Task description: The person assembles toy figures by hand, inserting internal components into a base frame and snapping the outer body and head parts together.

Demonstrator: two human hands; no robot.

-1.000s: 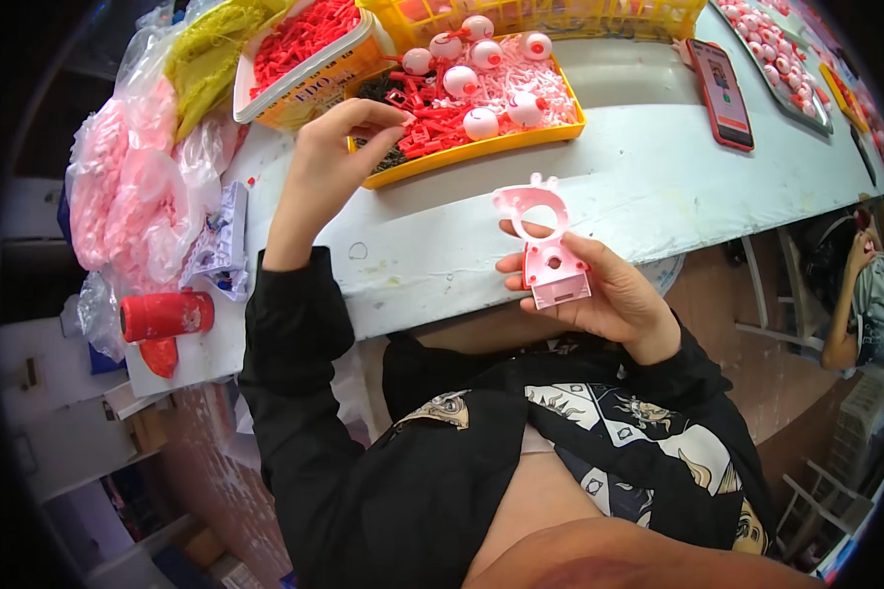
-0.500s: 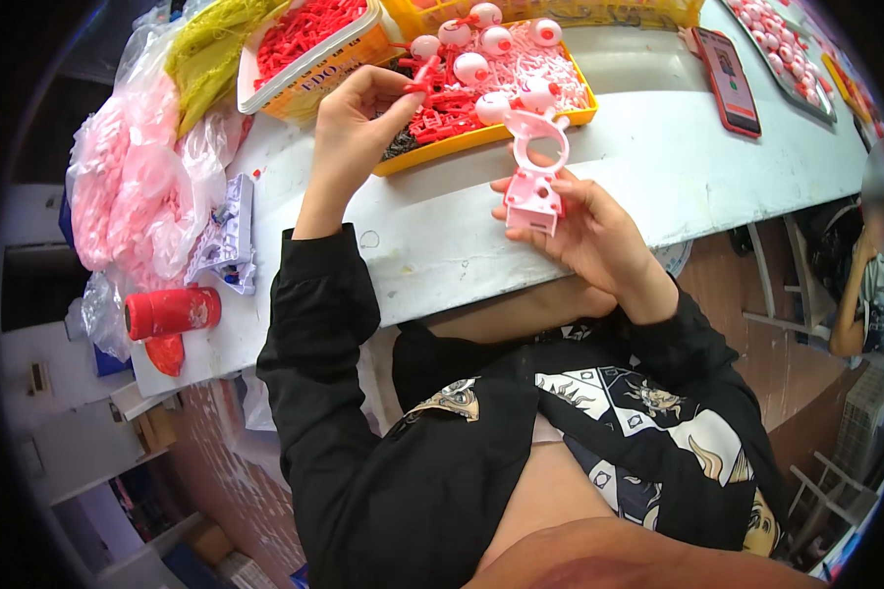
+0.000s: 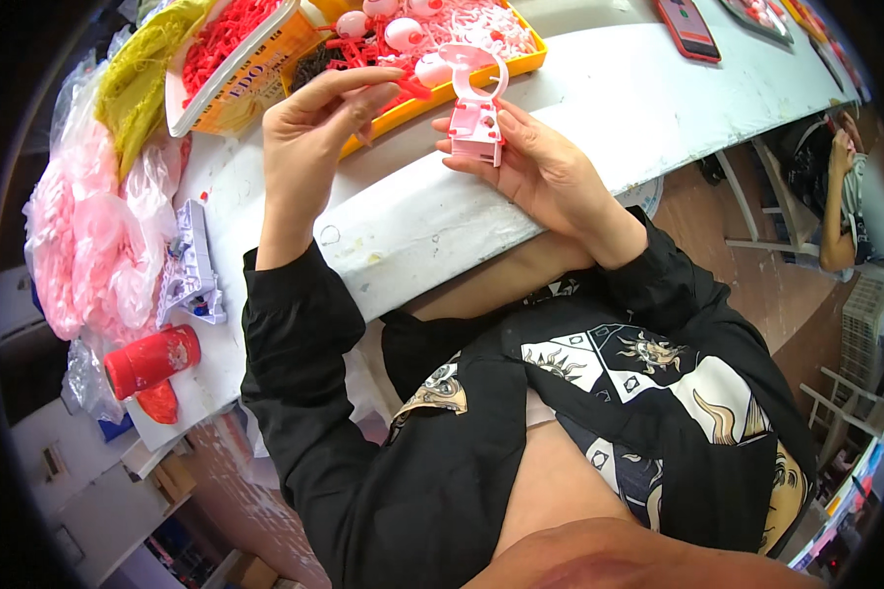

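Note:
My right hand (image 3: 555,172) grips a pink plastic toy part (image 3: 476,128) with a round ring at its top and a boxy base dotted with small red pieces. Between the fingertips of my left hand (image 3: 304,147) is a small red plastic piece (image 3: 413,88), just left of the ring and apart from it. Both hands are raised over the near edge of a yellow tray (image 3: 449,93). Inside the tray lie pink and red plastic bits, dark pieces and several white-and-red balls (image 3: 404,34). My left fingers partly hide the red piece.
A tub (image 3: 255,74) of red pieces stands left of the tray. Further left are a pink-filled plastic bag (image 3: 93,236), a lilac plastic part (image 3: 193,265) and a red cylinder (image 3: 152,360). A phone (image 3: 688,27) lies on the white table (image 3: 619,108). Another person (image 3: 845,196) is at far right.
The view has shifted, so the table's things appear further left or higher. My left hand has brought the red piece lower, nearer the level of the pink part's ring. My right hand keeps its grip.

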